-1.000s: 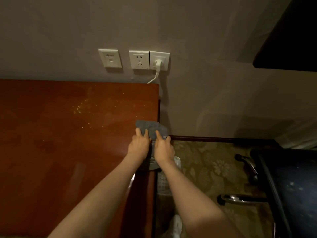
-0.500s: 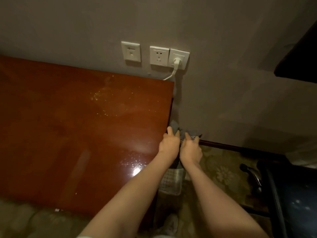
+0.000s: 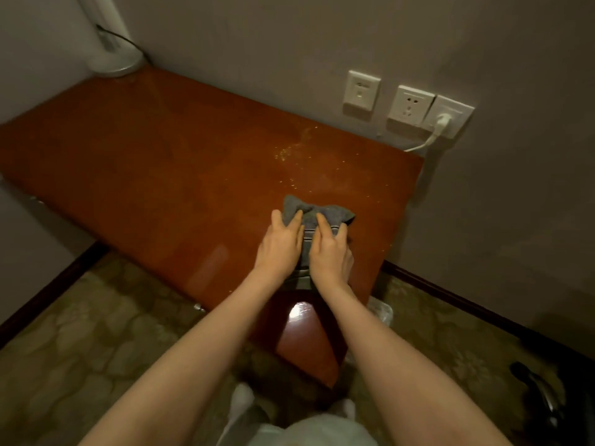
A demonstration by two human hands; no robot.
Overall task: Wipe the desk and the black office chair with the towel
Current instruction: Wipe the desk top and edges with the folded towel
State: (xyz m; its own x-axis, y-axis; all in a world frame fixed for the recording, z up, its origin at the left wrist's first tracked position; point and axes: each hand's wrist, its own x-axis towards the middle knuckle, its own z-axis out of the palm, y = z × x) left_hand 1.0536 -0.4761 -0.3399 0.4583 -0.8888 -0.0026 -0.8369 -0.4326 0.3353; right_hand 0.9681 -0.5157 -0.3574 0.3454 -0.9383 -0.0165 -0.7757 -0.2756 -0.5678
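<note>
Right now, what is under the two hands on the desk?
A grey towel lies under the left hand and right hand, pressed onto the desk. The desk surface beneath the towel is hidden.

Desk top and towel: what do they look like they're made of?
Desk: wood or veneer (can't tell which), reddish-brown with a glossy lacquered finish; it mirrors a bright light spot near the front edge. Towel: soft grey fabric, matte, probably terry or microfibre; it bunches into folds and shows a striped band.
</note>
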